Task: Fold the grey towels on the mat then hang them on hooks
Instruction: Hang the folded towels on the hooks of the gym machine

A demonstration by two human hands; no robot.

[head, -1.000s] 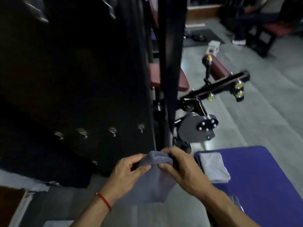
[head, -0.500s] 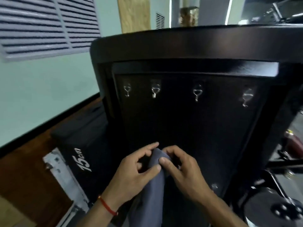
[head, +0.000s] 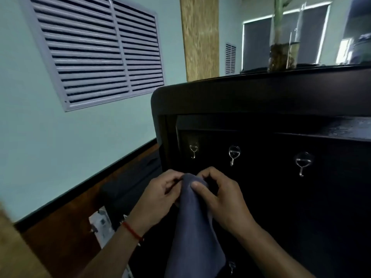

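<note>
A folded grey towel (head: 193, 227) hangs down from both my hands in front of a black panel. My left hand (head: 158, 194) pinches its top edge from the left, and my right hand (head: 219, 195) pinches it from the right. Three clear hooks are stuck on the panel above: the left hook (head: 193, 151), the middle hook (head: 233, 154) just above my right hand, and the right hook (head: 303, 163). A lower hook (head: 231, 265) peeks out beside the towel's bottom. The towel's top sits below the row of hooks, touching none.
The black panel belongs to a dark cabinet (head: 261, 93) with a glass vase of plant stems (head: 282, 55) on top. To the left are a pale green wall with a louvred vent (head: 100, 51), a wooden floor and a white object (head: 101, 223).
The view has tilted up from the floor and blue mat to the panel. Both hands have kept the towel and raised it closer to the row of hooks.
</note>
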